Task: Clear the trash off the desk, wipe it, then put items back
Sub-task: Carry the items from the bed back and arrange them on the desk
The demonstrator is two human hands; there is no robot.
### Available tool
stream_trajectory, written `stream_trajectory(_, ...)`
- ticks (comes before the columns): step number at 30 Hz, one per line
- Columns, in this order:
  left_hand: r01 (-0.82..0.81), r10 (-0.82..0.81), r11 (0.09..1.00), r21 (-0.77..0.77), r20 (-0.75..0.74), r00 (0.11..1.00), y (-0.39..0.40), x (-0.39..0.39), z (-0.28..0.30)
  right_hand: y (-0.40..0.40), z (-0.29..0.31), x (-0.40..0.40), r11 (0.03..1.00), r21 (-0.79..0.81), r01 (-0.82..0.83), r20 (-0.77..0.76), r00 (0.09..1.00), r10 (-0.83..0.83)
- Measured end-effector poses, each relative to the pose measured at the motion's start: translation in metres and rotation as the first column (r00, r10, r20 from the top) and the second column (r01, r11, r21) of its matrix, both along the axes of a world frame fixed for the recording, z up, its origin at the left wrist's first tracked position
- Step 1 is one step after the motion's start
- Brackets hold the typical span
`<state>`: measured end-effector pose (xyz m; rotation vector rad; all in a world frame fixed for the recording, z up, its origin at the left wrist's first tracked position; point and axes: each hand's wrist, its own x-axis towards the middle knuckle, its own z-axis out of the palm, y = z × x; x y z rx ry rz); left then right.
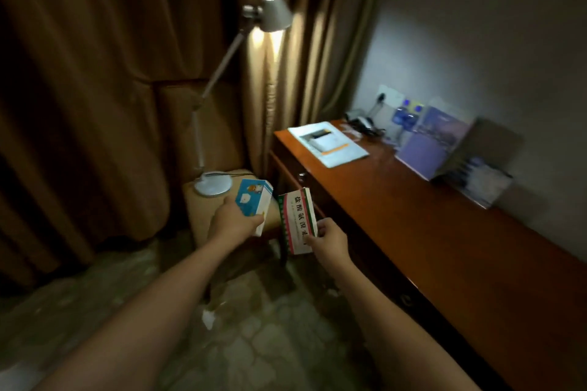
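1. The left hand held a blue box off the left end of the bench, its grip curled round the box's lower part with the thumb on the printed face.
2. The right hand held a white box with a green and red edge just right of the blue box, nearer the bench's front edge; its grip pinched the box's lower right corner.
3. The two boxes were side by side, close but apart, both in the air above a small padded stool that stood left of the bench.
4. A white lamp had its round base on the stool, beyond the left hand, with its arm leaning up toward the curtains and its lit head turned to them.
5. On the far left corner of the bench lay a white booklet with an orange stripe.
6. Further along the bench, against the wall, stood a purple leaflet in a clear stand and a second leaflet stand to its right.
7. Behind the booklet, in the bench's far corner, sat small dark items too blurred to tell.
8. The floor below the hands had a pale patterned carpet with a small white scrap on it.
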<state>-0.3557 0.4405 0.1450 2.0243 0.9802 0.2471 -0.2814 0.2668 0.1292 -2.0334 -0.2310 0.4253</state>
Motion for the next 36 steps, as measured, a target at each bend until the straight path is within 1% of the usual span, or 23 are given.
stream_trajectory(4,0.167,-0.167,0.986,-0.005,-0.032,0.985,-0.034,0.096,-0.011,-0.040,-0.011,0.066,0.988,-0.017,0.157,-0.040,0.987,-0.157)
stream_trajectory(6,0.243,-0.243,0.970,0.002,-0.038,0.969,-0.049,0.145,-0.018,-0.057,-0.015,0.101,0.976,-0.024,0.216,-0.036,0.976,-0.217)
stream_trajectory(8,0.309,-0.308,0.951,0.007,-0.045,0.950,-0.058,0.193,-0.019,-0.072,-0.017,0.135,0.955,-0.037,0.294,-0.051,0.954,-0.296)
stream_trajectory(10,0.374,-0.374,0.927,-0.019,-0.066,0.925,-0.065,0.242,-0.021,-0.088,-0.020,0.169,0.923,-0.046,0.382,-0.061,0.921,-0.384)
stream_trajectory(13,0.504,-0.500,0.863,0.011,-0.113,0.858,-0.080,0.311,-0.024,-0.116,-0.031,0.209,0.852,-0.056,0.521,-0.041,0.851,-0.523)
stream_trajectory(15,0.582,-0.572,0.813,0.024,-0.157,0.805,-0.099,0.345,-0.030,-0.138,-0.037,0.222,0.794,-0.099,0.600,-0.055,0.793,-0.607)
stream_trajectory(20,0.761,-0.740,0.648,-0.031,-0.265,0.618,-0.172,0.408,-0.067,-0.193,-0.064,0.254,0.662,-0.145,0.735,-0.124,0.650,-0.749)
stream_trajectory(23,0.828,-0.790,0.560,-0.033,-0.323,0.522,-0.212,0.448,-0.080,-0.220,-0.076,0.294,0.601,-0.145,0.786,-0.161,0.580,-0.798)
stream_trajectory(25,0.854,-0.801,0.520,-0.007,-0.353,0.484,-0.234,0.478,-0.086,-0.238,-0.080,0.325,0.559,-0.115,0.821,-0.184,0.535,-0.824)
stream_trajectory(26,0.872,-0.805,0.490,0.017,-0.376,0.460,-0.244,0.493,-0.087,-0.246,-0.081,0.341,0.549,-0.105,0.829,-0.194,0.525,-0.829)
stream_trajectory(29,0.940,-0.814,0.328,0.092,-0.477,0.331,-0.264,0.533,-0.087,-0.269,-0.085,0.381,0.560,-0.113,0.821,-0.193,0.535,-0.823)
stream_trajectory(30,0.950,-0.814,0.294,0.102,-0.495,0.305,-0.269,0.545,-0.089,-0.276,-0.086,0.392,0.562,-0.113,0.819,-0.196,0.536,-0.821)
stream_trajectory(31,0.957,-0.813,0.272,0.099,-0.508,0.284,-0.273,0.555,-0.090,-0.280,-0.087,0.402,0.562,-0.116,0.819,-0.208,0.534,-0.820)
stream_trajectory(36,0.968,-0.790,0.246,0.053,-0.568,0.232,-0.290,0.593,-0.109,-0.296,-0.104,0.440,0.570,-0.141,0.810,-0.236,0.532,-0.813)
